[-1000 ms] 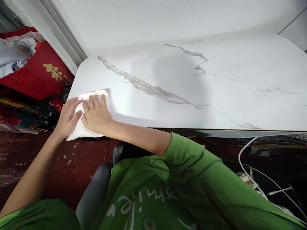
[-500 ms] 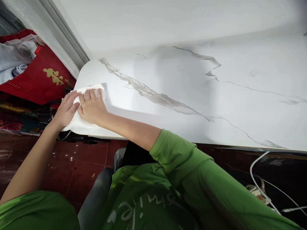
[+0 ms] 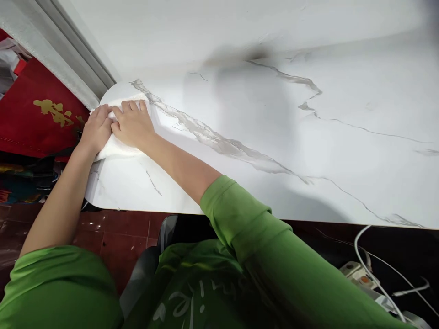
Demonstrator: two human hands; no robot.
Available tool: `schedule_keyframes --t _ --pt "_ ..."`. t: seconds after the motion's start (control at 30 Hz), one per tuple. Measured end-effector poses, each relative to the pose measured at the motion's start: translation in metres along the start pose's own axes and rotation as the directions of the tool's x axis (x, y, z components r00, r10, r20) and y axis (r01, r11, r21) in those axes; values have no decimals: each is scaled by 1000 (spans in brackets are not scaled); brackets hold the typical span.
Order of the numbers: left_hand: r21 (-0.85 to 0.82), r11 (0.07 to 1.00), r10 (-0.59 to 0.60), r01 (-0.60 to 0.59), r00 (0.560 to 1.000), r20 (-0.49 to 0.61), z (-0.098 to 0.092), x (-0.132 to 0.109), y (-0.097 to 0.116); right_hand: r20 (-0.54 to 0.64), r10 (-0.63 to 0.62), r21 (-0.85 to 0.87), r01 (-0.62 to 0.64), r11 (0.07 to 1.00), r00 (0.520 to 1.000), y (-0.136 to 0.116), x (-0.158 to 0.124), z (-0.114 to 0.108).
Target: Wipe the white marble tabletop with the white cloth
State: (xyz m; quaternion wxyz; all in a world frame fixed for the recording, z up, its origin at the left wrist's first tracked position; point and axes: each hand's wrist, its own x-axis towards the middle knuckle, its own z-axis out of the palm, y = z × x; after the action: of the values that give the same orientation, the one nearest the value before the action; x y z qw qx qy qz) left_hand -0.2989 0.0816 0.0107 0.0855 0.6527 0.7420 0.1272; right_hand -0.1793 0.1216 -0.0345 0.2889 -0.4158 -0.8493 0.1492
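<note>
A: White marble-look tabletop (image 3: 260, 119), grey veins. Head view only. White cloth (image 3: 115, 145) sits at the far left corner, pressed flat under both hands.

B: Hand states?

A: Left hand (image 3: 96, 130) lies on the cloth's left part, fingers loosely curled over it, pressing rather than pinching. Right hand (image 3: 133, 124) is spread flat on top, fingers pointing toward the wall (image 3: 206, 23). Neither is closed around the cloth; both are palms down on it. The two hands touch each other.

B: Change from the earlier pictures?

A: A second ago the cloth hung half over the near edge of that corner. Half a second ago it was a bit further in. Now it's up by the rounded back corner, next to the grey window frame (image 3: 65, 59). So both hands pushed it away from the body along the left edge. Near-left strip of the tabletop is now uncovered, thin dark vein showing there.

B: Meaning?

A: My read: a wiping stroke along the left margin, near its far end. Rest of the surface isn't being touched.

B: Surroundings?

A: Red bag with gold print (image 3: 41, 114) left of the tabletop, red tiled floor (image 3: 116, 237), white cables (image 3: 380, 265) and a power strip (image 3: 356, 273) lower right. Green sleeves (image 3: 247, 219) on both arms.
</note>
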Motion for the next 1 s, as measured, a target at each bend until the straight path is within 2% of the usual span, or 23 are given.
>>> schedule_keyframes --t 0.27,0.4,0.57,0.73,1.0 --pt "-26 998 -65 65 998 1 3 28 14 40 -38 -61 40 997 998 22 23 -11" --pt "-16 999 -33 33 999 -40 9 51 14 46 -8 -23 9 1000 999 35 37 -15" --pt "12 999 -47 47 999 -17 14 80 18 89 30 -135 -18 991 996 45 44 -27" --pt "65 994 -87 88 996 -8 16 95 28 77 73 -101 -65 993 994 52 51 -36" --pt "135 990 -24 25 1000 -10 16 119 31 115 157 -112 -145 983 981 63 72 -35"
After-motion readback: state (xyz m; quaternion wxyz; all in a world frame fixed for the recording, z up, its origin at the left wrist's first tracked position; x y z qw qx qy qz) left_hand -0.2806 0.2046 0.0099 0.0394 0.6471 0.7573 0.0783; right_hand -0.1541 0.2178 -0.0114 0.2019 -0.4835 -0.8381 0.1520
